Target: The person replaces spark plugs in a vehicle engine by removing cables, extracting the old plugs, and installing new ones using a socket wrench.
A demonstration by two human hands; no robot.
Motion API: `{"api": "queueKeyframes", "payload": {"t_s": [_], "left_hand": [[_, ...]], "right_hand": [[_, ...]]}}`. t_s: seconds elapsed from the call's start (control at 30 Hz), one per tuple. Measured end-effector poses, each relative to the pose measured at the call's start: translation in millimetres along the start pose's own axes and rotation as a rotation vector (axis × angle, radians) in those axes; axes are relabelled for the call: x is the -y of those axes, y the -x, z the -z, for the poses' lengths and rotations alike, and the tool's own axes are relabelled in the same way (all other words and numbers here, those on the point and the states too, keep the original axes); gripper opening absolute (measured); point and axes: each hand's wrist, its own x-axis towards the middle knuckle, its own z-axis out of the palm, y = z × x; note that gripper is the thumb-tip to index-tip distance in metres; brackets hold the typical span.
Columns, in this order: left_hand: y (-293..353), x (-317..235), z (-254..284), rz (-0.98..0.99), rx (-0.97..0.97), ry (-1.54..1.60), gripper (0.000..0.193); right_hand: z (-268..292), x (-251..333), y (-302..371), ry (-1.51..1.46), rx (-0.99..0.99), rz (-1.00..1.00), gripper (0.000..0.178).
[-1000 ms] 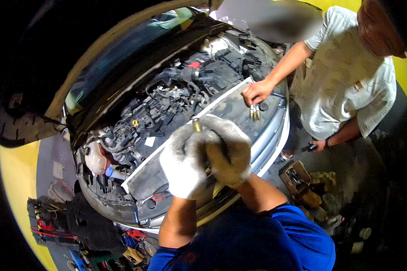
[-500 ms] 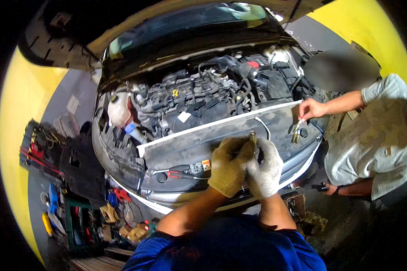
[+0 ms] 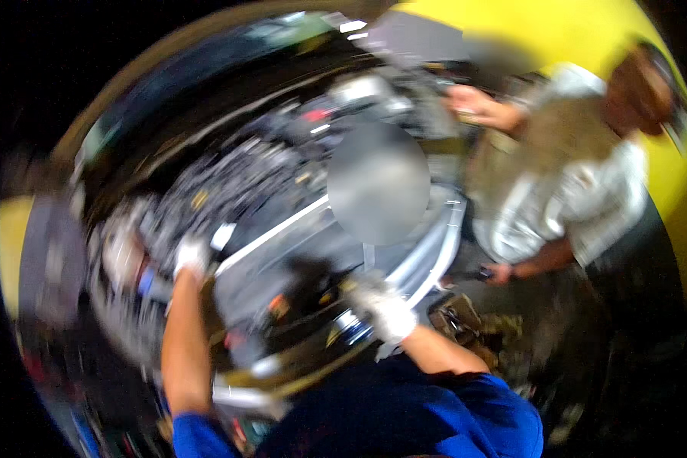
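Observation:
Strong motion blur covers the view. My left hand (image 3: 193, 256), in a pale work glove, reaches over the left side of the car's engine bay (image 3: 256, 164), close to a whitish reservoir tank (image 3: 122, 256) and a blue cap (image 3: 146, 282). Its fingers are smeared. My right hand (image 3: 389, 311), gloved too, is low over the car's front edge, beside a shiny bluish object (image 3: 351, 328) whose kind I cannot make out. Whether the right hand holds anything is lost in the blur. Between my hands lies the dark front cover panel (image 3: 256, 278) with an orange label (image 3: 278, 305).
At the right a co-worker in a light shirt (image 3: 572, 191) leans toward the car, one hand (image 3: 477, 107) over its far corner, the other (image 3: 500, 273) lower down. An open box (image 3: 458, 317) sits on the floor near my right forearm. Yellow wall (image 3: 527, 23) lies behind.
My hands, together around a small metal piece before, are now apart: left toward the engine bay's left side, right lower at the front. The view has swung and blurred.

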Motion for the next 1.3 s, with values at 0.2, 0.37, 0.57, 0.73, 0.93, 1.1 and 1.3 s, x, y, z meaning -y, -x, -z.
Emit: {"api": "queueKeyframes", "payload": {"t_s": [0.2, 0.37, 0.57, 0.73, 0.93, 1.1, 1.3], "left_hand": [[-124, 86, 65, -0.058, 0.047, 0.201, 0.054], [-142, 82, 39, -0.045, 0.004, 0.311, 0.056], [-140, 92, 35, -0.098, -0.053, 0.26, 0.048], [-85, 62, 19, -0.243, -0.011, 0.567, 0.044], [106, -34, -63, -0.201, 0.054, 0.788, 0.058], [153, -62, -114, -0.421, 0.186, 0.405, 0.035], [250, -125, -125, -1.004, -0.075, 0.117, 0.014]], "right_hand": [[-17, 3, 10, -0.312, -0.073, -0.134, 0.042], [-13, -20, 8, -0.504, -0.086, -0.031, 0.031], [-14, -18, 1, -0.608, -0.111, -0.099, 0.026], [-19, -8, -4, -0.596, -0.28, -0.075, 0.024], [8, -5, -12, -0.519, -0.31, 0.105, 0.036], [31, 35, -27, -0.748, -0.385, 0.296, 0.03], [16, 85, -13, -0.097, -0.6, 0.428, 0.025]]}}
